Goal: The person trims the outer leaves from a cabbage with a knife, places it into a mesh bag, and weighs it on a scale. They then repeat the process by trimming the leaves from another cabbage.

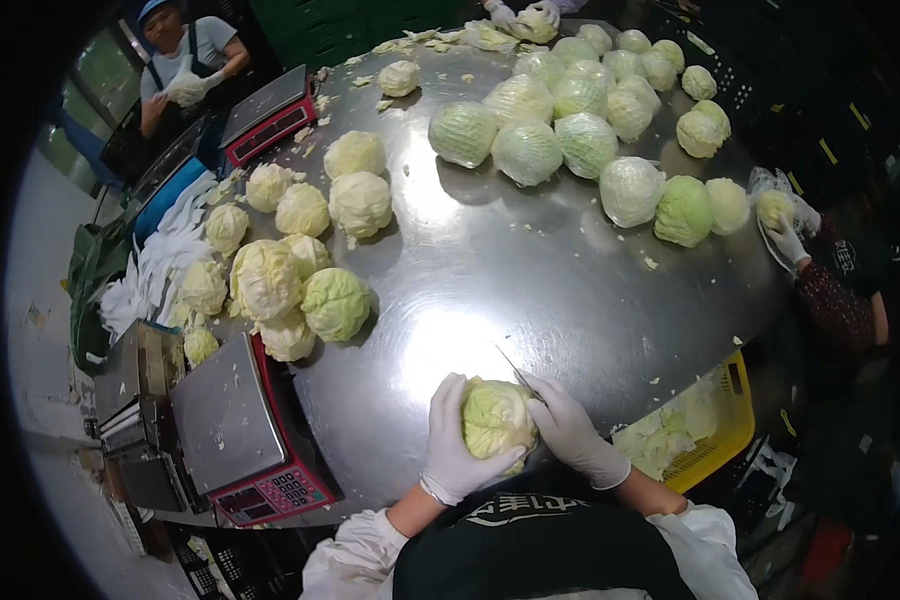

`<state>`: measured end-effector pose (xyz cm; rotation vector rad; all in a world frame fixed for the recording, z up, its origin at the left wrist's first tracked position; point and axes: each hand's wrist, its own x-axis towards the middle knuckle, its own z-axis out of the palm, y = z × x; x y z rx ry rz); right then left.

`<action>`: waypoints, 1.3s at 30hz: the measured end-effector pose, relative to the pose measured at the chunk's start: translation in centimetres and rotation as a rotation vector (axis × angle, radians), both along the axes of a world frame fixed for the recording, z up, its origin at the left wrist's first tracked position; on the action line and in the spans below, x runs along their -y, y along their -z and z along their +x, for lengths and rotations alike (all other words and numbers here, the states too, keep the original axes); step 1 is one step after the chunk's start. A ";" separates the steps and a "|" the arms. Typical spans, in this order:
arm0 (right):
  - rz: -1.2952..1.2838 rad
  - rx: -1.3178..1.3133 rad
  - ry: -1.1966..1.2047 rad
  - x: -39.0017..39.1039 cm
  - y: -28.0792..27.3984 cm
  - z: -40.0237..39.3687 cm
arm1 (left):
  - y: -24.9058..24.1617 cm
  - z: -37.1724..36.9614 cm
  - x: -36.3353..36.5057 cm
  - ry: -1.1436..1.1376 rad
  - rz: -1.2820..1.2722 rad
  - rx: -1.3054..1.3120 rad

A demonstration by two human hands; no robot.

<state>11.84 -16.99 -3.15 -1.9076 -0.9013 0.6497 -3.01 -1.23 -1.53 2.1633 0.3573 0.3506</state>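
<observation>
A pale green cabbage (pixel 494 420) is held at the near edge of the metal table (pixel 470 290). My left hand (pixel 460 445), in a white glove, wraps round its left side. On its right side is my gloved right hand (pixel 570 430), closed on a knife (pixel 516 371) whose thin blade points up and left, away from me. The right fingers also touch the cabbage. Several unwrapped cabbages (pixel 267 280) stand to the left, and a group of cabbages in clear wrap (pixel 527 153) stands at the back right.
A red scale (pixel 227 420) stands near left, another (pixel 267 105) at the far left. A yellow crate (pixel 735 410) with leaves is at the right edge. One person (pixel 185 60) is at the back left; other gloved hands (pixel 785 225) work at right and at the top.
</observation>
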 end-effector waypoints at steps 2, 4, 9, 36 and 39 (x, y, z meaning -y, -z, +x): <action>0.002 0.006 0.045 0.2 1.3 0.5 | 0.6 0.3 1.6 -0.218 -0.047 0.159; 0.008 0.006 0.080 0.2 1.8 0.6 | 0.0 0.1 2.0 -0.243 -0.013 0.088; -0.139 0.084 -0.045 0.7 -1.1 0.1 | 2.6 -0.1 1.5 -0.405 -0.488 0.089; -0.110 0.462 0.125 -1.2 0.0 4.6 | 3.7 2.8 2.8 -0.385 -0.234 0.149; -0.167 0.378 0.077 -1.9 -0.1 9.1 | 3.8 2.7 2.0 -0.273 -0.090 0.214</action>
